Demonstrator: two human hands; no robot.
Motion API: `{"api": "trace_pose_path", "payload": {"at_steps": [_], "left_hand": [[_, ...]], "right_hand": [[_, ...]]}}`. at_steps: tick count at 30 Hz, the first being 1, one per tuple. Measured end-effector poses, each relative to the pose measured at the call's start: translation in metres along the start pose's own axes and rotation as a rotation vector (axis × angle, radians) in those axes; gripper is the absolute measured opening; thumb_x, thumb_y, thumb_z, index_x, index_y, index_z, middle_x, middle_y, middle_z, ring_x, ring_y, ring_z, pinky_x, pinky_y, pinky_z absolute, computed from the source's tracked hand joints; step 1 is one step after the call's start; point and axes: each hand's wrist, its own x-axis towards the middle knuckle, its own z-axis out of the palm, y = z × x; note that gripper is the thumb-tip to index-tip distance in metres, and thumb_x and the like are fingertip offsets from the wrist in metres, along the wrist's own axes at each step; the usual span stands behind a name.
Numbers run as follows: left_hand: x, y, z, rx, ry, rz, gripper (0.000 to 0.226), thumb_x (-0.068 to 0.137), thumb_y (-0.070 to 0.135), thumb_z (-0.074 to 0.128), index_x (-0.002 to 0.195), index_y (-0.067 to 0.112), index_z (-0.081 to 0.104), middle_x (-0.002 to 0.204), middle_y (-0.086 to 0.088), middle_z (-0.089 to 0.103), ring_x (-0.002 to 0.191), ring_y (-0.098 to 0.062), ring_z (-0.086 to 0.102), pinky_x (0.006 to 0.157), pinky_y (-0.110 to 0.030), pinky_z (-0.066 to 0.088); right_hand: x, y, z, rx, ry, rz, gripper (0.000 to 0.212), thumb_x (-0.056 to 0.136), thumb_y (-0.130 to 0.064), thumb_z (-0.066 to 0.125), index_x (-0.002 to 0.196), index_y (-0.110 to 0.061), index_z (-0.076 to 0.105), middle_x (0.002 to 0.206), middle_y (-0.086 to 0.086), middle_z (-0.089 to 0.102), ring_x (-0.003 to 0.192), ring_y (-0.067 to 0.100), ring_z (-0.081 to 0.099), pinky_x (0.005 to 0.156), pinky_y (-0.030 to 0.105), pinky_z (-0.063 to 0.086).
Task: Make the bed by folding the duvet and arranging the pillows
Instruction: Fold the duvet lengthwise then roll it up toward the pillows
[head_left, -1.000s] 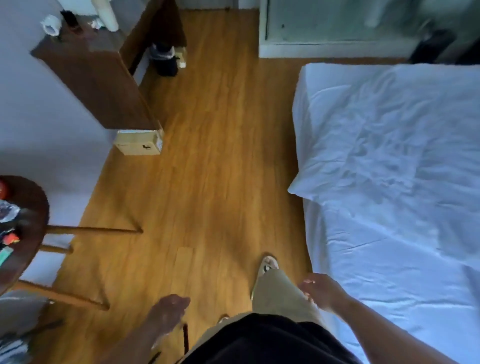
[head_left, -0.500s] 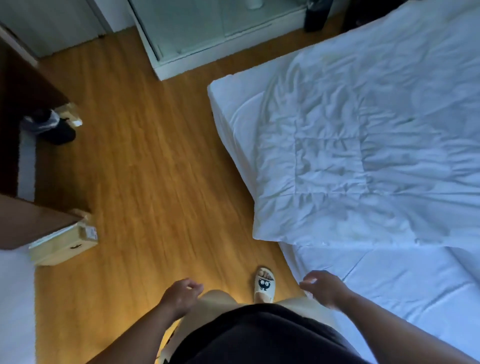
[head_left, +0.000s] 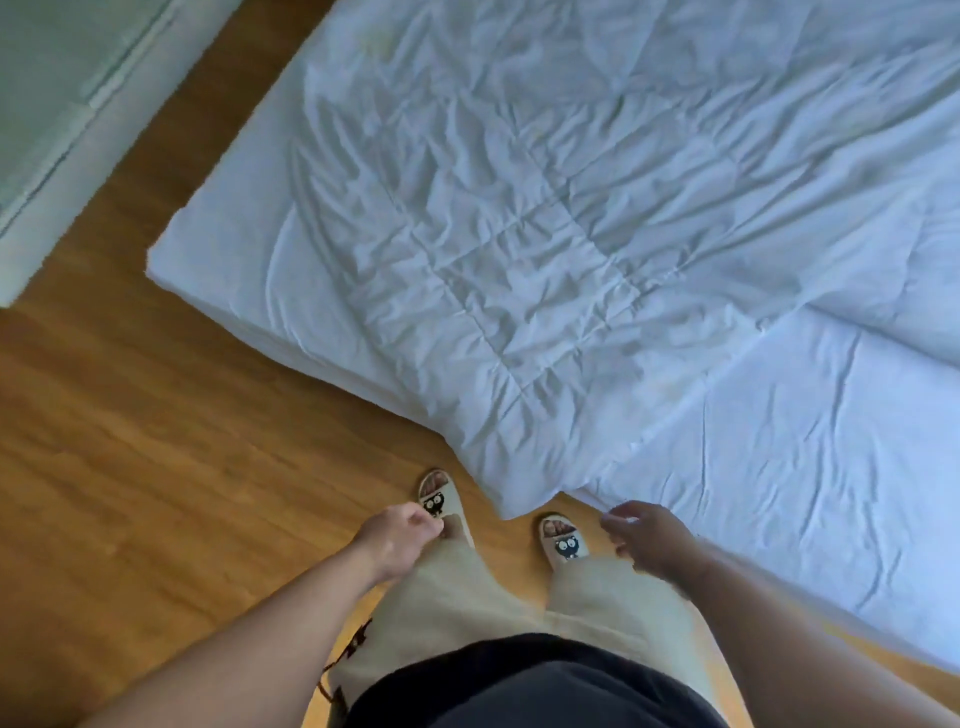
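L hand (head_left: 397, 540) & R hand (head_left: 652, 540): grip loosely curled, empty, low-centre frame, positioned to take duvet (head_left: 519, 249) corner.

Both hands empty; duvet (head_left: 519, 234) corner overhangs bed.

One white duvet (head_left: 519, 234), rumpled, on one bed (head_left: 805, 467) with a white sheet. Two hands, a left hand (head_left: 397, 538) and a right hand (head_left: 652, 540), both empty with fingers loosely curled. Two slippers on the wooden floor (head_left: 156, 467), a left slipper (head_left: 441, 501) and a right slipper (head_left: 563, 540), each with a cartoon face.
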Motion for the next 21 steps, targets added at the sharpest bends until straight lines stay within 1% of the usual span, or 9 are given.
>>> {"api": "trace_pose_path", "payload": {"at_steps": [3, 6, 10, 12, 14, 16, 18, 19, 21], "left_hand": [[0.05, 0.0, -0.026, 0.052, -0.017, 0.013, 0.029, 0.076, 0.056, 0.059, 0.087, 0.03, 0.07, 0.094, 0.004, 0.074, 0.092, -0.022, 0.07, 0.085, -0.036, 0.056], [0.098, 0.006, -0.034, 0.051, -0.031, 0.012, 0.026, 0.083, 0.05, 0.06, 0.088, 0.026, 0.07, 0.094, 0.001, 0.073, 0.093, -0.023, 0.07, 0.085, -0.038, 0.057], [0.168, 0.009, -0.014, 0.035, -0.043, -0.01, 0.026, 0.084, 0.048, 0.065, 0.088, 0.022, 0.069, 0.1, -0.002, 0.071, 0.096, -0.023, 0.067, 0.088, -0.042, 0.058], [0.201, 0.005, 0.009, -0.042, -0.063, -0.051, 0.027, 0.08, 0.041, 0.071, 0.095, 0.02, 0.064, 0.107, -0.008, 0.07, 0.099, -0.027, 0.066, 0.089, -0.044, 0.058], [0.234, 0.0, 0.035, -0.134, -0.092, -0.072, 0.041, 0.079, 0.025, 0.076, 0.116, 0.02, 0.06, 0.115, -0.004, 0.067, 0.102, -0.022, 0.064, 0.091, -0.041, 0.058], [0.26, -0.006, 0.057, -0.218, -0.12, -0.072, 0.053, 0.074, 0.017, 0.081, 0.122, 0.02, 0.058, 0.117, 0.002, 0.066, 0.105, -0.018, 0.064, 0.091, -0.038, 0.056], [0.274, -0.007, 0.073, -0.368, -0.201, -0.065, 0.043, 0.079, 0.01, 0.082, 0.117, 0.018, 0.063, 0.116, 0.003, 0.069, 0.107, -0.014, 0.063, 0.089, -0.035, 0.053], [0.276, -0.007, 0.078, -0.452, -0.239, -0.074, 0.036, 0.082, 0.007, 0.079, 0.114, 0.016, 0.067, 0.116, 0.002, 0.072, 0.108, -0.013, 0.063, 0.092, -0.035, 0.051], [0.272, -0.007, 0.082, -0.545, -0.253, -0.066, 0.028, 0.087, 0.008, 0.075, 0.114, 0.013, 0.072, 0.116, -0.001, 0.075, 0.11, -0.018, 0.066, 0.098, -0.039, 0.049]], "right_hand": [[0.006, -0.003, 0.025, 0.116, 0.05, 0.063, 0.021, 0.086, -0.038, 0.073, 0.094, -0.019, 0.071, 0.081, 0.008, 0.075, 0.068, 0.019, 0.069, 0.067, 0.035, 0.05], [0.033, 0.0, 0.051, 0.171, 0.06, 0.096, 0.021, 0.088, -0.04, 0.071, 0.099, -0.022, 0.07, 0.087, 0.006, 0.075, 0.079, 0.019, 0.072, 0.078, 0.041, 0.056], [0.092, 0.013, 0.092, 0.278, 0.052, 0.194, 0.066, 0.078, -0.046, 0.075, 0.132, -0.013, 0.057, 0.118, 0.011, 0.068, 0.11, 0.029, 0.065, 0.097, 0.051, 0.054], [0.126, 0.019, 0.112, 0.354, 0.027, 0.249, 0.08, 0.077, -0.039, 0.081, 0.143, -0.01, 0.045, 0.118, 0.01, 0.061, 0.111, 0.03, 0.061, 0.097, 0.051, 0.053], [0.16, 0.026, 0.128, 0.425, 0.031, 0.242, 0.089, 0.074, -0.035, 0.086, 0.147, -0.017, 0.038, 0.119, 0.002, 0.052, 0.106, 0.026, 0.056, 0.091, 0.045, 0.053], [0.184, 0.03, 0.139, 0.519, 0.037, 0.184, 0.084, 0.07, -0.035, 0.09, 0.139, -0.022, 0.045, 0.123, -0.009, 0.055, 0.107, 0.016, 0.055, 0.085, 0.032, 0.048], [0.198, 0.029, 0.144, 0.661, -0.018, 0.116, 0.055, 0.074, -0.025, 0.088, 0.121, -0.024, 0.06, 0.112, -0.016, 0.069, 0.105, 0.007, 0.064, 0.076, 0.022, 0.048], [0.197, 0.025, 0.146, 0.712, -0.06, 0.092, 0.039, 0.078, -0.019, 0.085, 0.112, -0.026, 0.066, 0.103, -0.017, 0.074, 0.1, 0.004, 0.067, 0.074, 0.02, 0.048], [0.187, 0.019, 0.151, 0.784, -0.103, 0.052, 0.03, 0.081, -0.012, 0.081, 0.106, -0.025, 0.071, 0.102, -0.014, 0.077, 0.101, 0.01, 0.069, 0.08, 0.029, 0.051]]}}
